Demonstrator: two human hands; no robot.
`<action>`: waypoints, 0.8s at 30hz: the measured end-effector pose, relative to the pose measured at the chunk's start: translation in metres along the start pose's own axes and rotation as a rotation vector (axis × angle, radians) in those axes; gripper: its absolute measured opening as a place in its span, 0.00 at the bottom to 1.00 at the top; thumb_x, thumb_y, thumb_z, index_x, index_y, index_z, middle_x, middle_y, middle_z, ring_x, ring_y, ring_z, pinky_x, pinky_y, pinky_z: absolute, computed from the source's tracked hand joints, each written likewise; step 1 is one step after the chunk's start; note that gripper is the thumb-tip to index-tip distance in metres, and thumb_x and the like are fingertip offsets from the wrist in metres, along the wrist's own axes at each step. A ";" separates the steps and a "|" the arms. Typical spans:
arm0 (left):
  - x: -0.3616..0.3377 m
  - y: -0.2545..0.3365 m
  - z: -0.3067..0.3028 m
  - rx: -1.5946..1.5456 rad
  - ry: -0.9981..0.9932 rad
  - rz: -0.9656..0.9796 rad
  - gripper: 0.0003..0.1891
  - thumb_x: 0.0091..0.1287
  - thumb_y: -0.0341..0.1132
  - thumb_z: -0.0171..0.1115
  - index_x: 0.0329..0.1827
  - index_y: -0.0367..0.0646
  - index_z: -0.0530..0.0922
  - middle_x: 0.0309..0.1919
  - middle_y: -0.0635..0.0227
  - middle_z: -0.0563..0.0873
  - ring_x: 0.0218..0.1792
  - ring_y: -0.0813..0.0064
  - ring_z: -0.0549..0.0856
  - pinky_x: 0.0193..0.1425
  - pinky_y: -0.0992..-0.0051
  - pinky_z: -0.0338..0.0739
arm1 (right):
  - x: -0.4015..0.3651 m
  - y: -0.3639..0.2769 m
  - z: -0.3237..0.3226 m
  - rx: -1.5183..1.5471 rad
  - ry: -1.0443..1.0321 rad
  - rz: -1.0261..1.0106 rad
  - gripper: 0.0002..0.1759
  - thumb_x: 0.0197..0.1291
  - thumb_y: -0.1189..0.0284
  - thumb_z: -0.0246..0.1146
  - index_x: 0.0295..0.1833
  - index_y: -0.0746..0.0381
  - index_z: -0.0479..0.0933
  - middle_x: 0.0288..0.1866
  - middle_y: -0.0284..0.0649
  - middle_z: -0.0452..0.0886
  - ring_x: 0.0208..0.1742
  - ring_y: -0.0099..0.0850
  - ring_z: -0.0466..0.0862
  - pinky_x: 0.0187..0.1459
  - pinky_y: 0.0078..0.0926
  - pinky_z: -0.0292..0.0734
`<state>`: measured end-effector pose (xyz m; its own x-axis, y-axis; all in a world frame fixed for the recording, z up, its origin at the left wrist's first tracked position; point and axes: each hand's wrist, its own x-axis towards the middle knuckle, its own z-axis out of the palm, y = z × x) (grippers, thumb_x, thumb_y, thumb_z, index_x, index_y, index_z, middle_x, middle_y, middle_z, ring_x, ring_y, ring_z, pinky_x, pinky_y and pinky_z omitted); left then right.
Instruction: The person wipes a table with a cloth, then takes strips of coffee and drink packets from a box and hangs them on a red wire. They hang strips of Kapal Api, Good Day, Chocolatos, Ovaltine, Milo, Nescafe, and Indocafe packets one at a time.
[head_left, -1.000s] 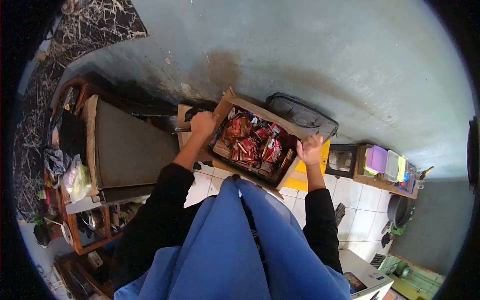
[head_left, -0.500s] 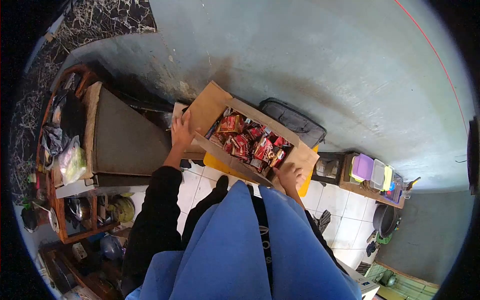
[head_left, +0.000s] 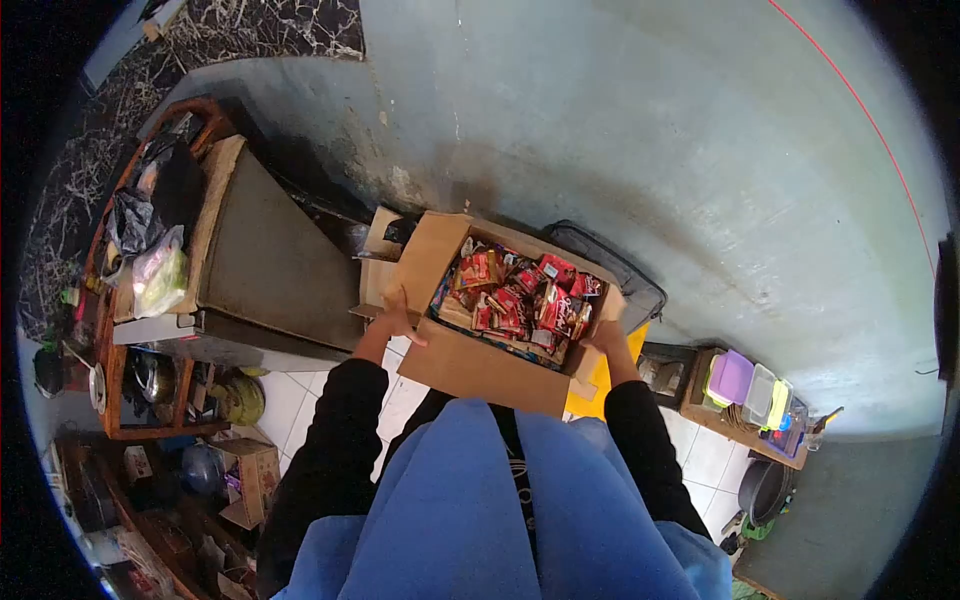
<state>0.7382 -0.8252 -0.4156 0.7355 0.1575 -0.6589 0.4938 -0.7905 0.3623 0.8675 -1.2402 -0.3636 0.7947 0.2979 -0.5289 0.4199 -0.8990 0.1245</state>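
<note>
An open cardboard box point(head_left: 490, 372) full of red snack-sized packets point(head_left: 510, 300) is in front of my body, its near flap spread toward me. At the near left corner, my left hand point(head_left: 398, 318) grips the box by the base of its left flap, thumb apart from the fingers. My right hand point(head_left: 606, 338) is closed around the right end, with its fingertips partly hidden by the cardboard. A yellow surface point(head_left: 598, 386) shows below the box on the right.
A dark mesh-like case point(head_left: 615, 265) leans between the box and the wall. To the left stands a grey cabinet point(head_left: 275, 255); beside it is another small carton point(head_left: 378, 255). Plastic containers point(head_left: 745, 380) sit on a low wooden stand at right.
The near flap has swung out toward me. My left hand has shifted from the left-hand carton to the box's near left corner; my right hand has moved up along its right end.
</note>
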 end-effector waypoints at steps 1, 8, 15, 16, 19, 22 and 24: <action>-0.006 0.007 -0.004 0.001 0.001 -0.003 0.78 0.18 0.55 0.77 0.65 0.42 0.23 0.65 0.41 0.35 0.66 0.44 0.36 0.67 0.54 0.42 | 0.007 -0.004 -0.012 0.002 0.000 -0.002 0.26 0.40 0.55 0.63 0.44 0.61 0.74 0.38 0.50 0.79 0.40 0.43 0.79 0.41 0.36 0.74; -0.029 0.023 0.016 -0.010 0.367 -0.167 0.77 0.15 0.48 0.79 0.66 0.58 0.25 0.65 0.43 0.31 0.66 0.45 0.39 0.60 0.42 0.49 | 0.040 -0.025 -0.076 0.093 0.807 -0.116 0.41 0.47 0.61 0.60 0.66 0.54 0.50 0.66 0.40 0.54 0.67 0.41 0.53 0.60 0.44 0.55; -0.014 0.023 0.060 -0.100 0.765 -0.065 0.66 0.27 0.40 0.78 0.68 0.63 0.37 0.66 0.53 0.45 0.66 0.50 0.50 0.59 0.49 0.58 | 0.176 -0.002 -0.035 0.235 0.315 -0.026 0.37 0.56 0.53 0.47 0.68 0.57 0.47 0.71 0.39 0.44 0.70 0.40 0.43 0.66 0.43 0.45; -0.014 0.025 0.058 -0.051 0.779 -0.089 0.65 0.27 0.40 0.78 0.68 0.63 0.38 0.66 0.54 0.45 0.66 0.51 0.49 0.60 0.49 0.57 | 0.166 -0.010 -0.062 -0.044 0.155 -0.113 0.35 0.56 0.55 0.45 0.67 0.60 0.48 0.70 0.40 0.45 0.70 0.39 0.44 0.67 0.39 0.41; -0.048 0.042 0.034 0.029 0.691 -0.134 0.62 0.30 0.42 0.76 0.68 0.63 0.40 0.66 0.52 0.43 0.66 0.49 0.46 0.60 0.47 0.53 | 0.133 -0.008 -0.061 -0.073 0.312 -0.105 0.34 0.56 0.56 0.47 0.65 0.61 0.52 0.70 0.41 0.46 0.70 0.38 0.45 0.68 0.35 0.36; -0.057 0.057 0.035 0.159 0.702 -0.266 0.53 0.38 0.40 0.72 0.68 0.61 0.46 0.66 0.47 0.42 0.64 0.40 0.45 0.57 0.38 0.48 | 0.070 -0.024 -0.042 0.312 0.764 -0.095 0.22 0.51 0.67 0.54 0.53 0.62 0.68 0.56 0.48 0.64 0.57 0.43 0.65 0.57 0.35 0.60; -0.077 0.110 0.016 0.141 0.826 -0.088 0.44 0.44 0.36 0.68 0.66 0.56 0.53 0.64 0.46 0.50 0.63 0.42 0.51 0.60 0.45 0.50 | 0.041 -0.024 -0.023 0.520 0.806 -0.085 0.17 0.49 0.73 0.55 0.47 0.62 0.72 0.48 0.51 0.71 0.49 0.45 0.73 0.50 0.35 0.69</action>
<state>0.7290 -0.9338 -0.3356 0.8270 0.5612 0.0325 0.5432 -0.8127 0.2107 0.8999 -1.1988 -0.3692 0.9144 0.3253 0.2408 0.3971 -0.8362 -0.3783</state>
